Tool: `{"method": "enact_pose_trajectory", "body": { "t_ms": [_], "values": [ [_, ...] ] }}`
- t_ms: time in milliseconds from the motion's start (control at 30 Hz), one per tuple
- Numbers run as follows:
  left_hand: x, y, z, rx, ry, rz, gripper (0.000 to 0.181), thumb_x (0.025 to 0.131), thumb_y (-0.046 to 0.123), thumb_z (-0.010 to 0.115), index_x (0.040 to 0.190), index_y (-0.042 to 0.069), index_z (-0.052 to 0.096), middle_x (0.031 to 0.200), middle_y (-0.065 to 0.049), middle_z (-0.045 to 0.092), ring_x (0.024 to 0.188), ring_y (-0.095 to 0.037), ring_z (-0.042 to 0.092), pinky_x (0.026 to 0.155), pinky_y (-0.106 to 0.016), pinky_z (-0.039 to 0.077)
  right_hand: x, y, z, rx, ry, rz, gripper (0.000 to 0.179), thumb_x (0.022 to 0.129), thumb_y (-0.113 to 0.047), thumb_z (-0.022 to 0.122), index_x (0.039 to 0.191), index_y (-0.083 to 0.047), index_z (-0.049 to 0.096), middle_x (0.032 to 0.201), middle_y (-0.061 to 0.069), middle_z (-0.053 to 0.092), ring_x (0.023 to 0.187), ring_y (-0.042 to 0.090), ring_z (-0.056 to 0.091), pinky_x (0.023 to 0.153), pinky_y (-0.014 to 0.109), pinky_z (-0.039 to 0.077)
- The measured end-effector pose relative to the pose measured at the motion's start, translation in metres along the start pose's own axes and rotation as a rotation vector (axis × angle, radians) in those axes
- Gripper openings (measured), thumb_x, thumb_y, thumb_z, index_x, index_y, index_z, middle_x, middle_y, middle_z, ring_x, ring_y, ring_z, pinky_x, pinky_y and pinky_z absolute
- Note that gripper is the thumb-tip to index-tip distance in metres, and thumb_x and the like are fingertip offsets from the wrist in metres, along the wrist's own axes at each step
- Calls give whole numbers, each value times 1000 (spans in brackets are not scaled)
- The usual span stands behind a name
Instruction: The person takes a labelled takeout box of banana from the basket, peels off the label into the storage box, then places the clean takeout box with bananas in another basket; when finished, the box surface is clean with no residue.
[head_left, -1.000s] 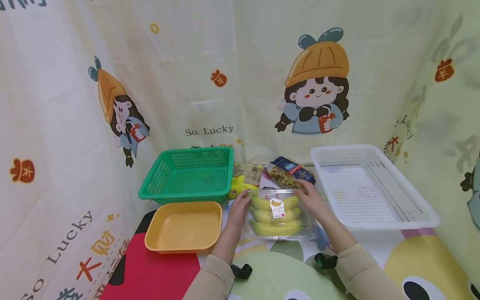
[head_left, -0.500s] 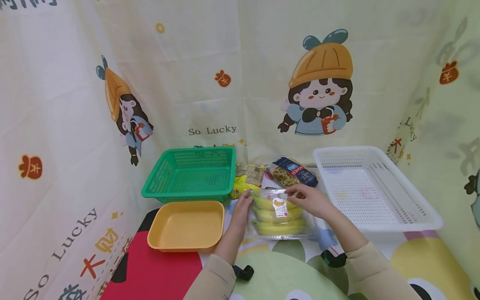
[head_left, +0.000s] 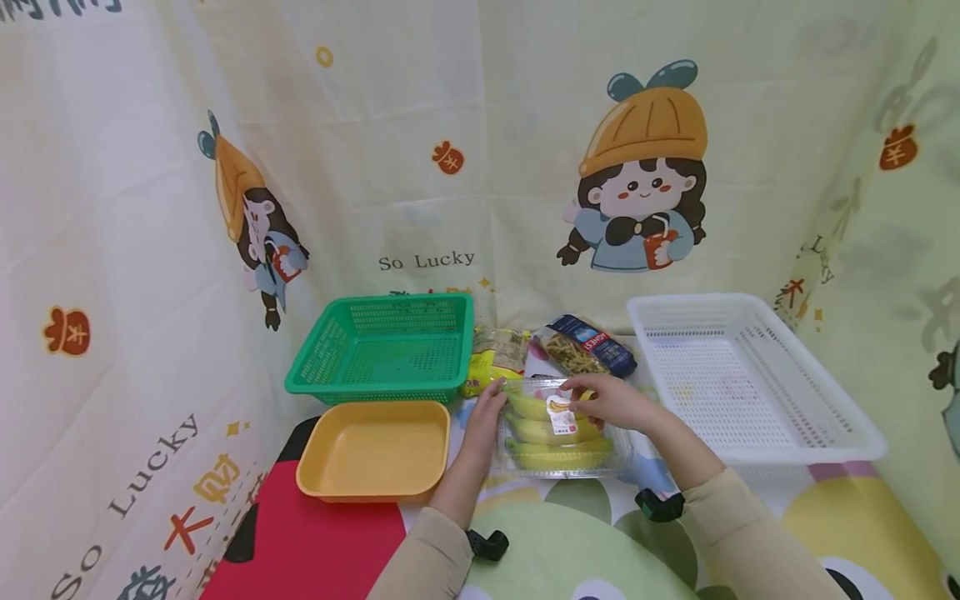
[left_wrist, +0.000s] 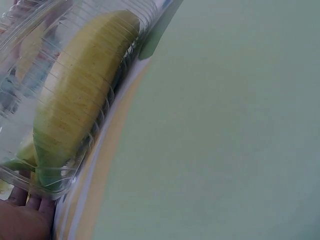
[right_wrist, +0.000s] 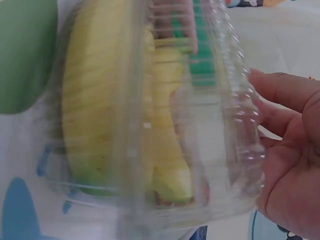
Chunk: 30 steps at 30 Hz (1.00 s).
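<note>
A clear plastic clamshell box of bananas [head_left: 558,454] with a white label [head_left: 560,415] lies on the table in front of me. My left hand [head_left: 480,425] holds its left side near the far corner; in the left wrist view those fingers [left_wrist: 32,202] show at the box's end, the thumb hidden. Over the lid, beside the label, my right hand [head_left: 618,404] has its fingers loosely bent. The right wrist view, somewhat blurred, has these fingers [right_wrist: 285,92] at the ribbed lid, with nothing pinched between them. Inside, the bananas [left_wrist: 87,85] are yellow with greenish ends.
A green basket [head_left: 300,385] and an orange tray [head_left: 309,483] stand to the left. To the right is a white basket [head_left: 810,450]. Behind the box lie a yellow bag [head_left: 491,362] and a blue-topped pasta bag [head_left: 588,346].
My right hand has come away from the box's far right corner and moved left over the lid, to the label. My left hand stays at the box's left side.
</note>
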<state>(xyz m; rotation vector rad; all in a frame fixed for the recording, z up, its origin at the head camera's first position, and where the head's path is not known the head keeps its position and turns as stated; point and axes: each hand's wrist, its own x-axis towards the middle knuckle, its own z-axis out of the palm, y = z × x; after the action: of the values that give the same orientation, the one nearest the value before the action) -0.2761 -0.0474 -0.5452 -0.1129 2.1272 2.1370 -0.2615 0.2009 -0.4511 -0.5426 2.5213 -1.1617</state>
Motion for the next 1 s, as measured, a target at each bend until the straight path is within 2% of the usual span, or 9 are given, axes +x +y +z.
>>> {"method": "enact_pose_trajectory", "body": {
  "t_ms": [200,267,333,433,500,833,1000],
  "values": [
    [-2,-1,0,2,-10,-5,51,99,46,50,146,28,48,156,-1,41,148,-25,30,122,-49,22,9,-3,-7,66,-85,146,31,99,-16,58,129,-13,64,83,11,57,60,18,53,62,45,57],
    [-2,0,0,5,-13,2,51,99,46,49,147,28,47,157,-2,40,148,-26,30,122,-50,22,11,-5,-10,69,-110,177,31,100,-16,56,129,-14,65,83,11,58,62,18,53,62,44,57],
    [-2,0,0,3,-13,2,51,99,46,49,147,29,47,157,-1,40,148,-25,29,122,-50,22,13,-7,-12,73,-129,203,30,100,-16,56,128,-15,66,90,10,60,64,19,54,61,42,58],
    [-2,1,0,3,-9,2,51,99,46,49,147,30,46,157,-1,40,148,-25,29,122,-50,22,16,-10,-14,57,-156,201,28,101,-15,54,126,-13,66,100,9,62,67,20,55,59,38,57],
    [-2,1,0,1,-5,-4,51,99,46,49,147,30,46,157,0,40,148,-25,29,122,-50,22,19,-11,-14,42,-159,194,25,100,-15,54,122,-12,67,99,9,62,67,20,56,57,36,56],
    [-3,1,0,-3,-3,-7,51,98,47,49,146,30,47,157,0,39,149,-25,27,122,-51,21,40,-15,-13,-174,-123,138,6,94,-18,65,95,-13,70,78,8,63,59,16,52,52,29,47],
    [-1,1,1,-37,-4,-10,51,98,45,51,146,27,48,157,-2,39,149,-27,29,122,-50,23,46,-17,-9,-213,-90,157,8,91,-17,68,84,-14,68,73,8,63,56,15,49,49,27,42]
  ]
}}
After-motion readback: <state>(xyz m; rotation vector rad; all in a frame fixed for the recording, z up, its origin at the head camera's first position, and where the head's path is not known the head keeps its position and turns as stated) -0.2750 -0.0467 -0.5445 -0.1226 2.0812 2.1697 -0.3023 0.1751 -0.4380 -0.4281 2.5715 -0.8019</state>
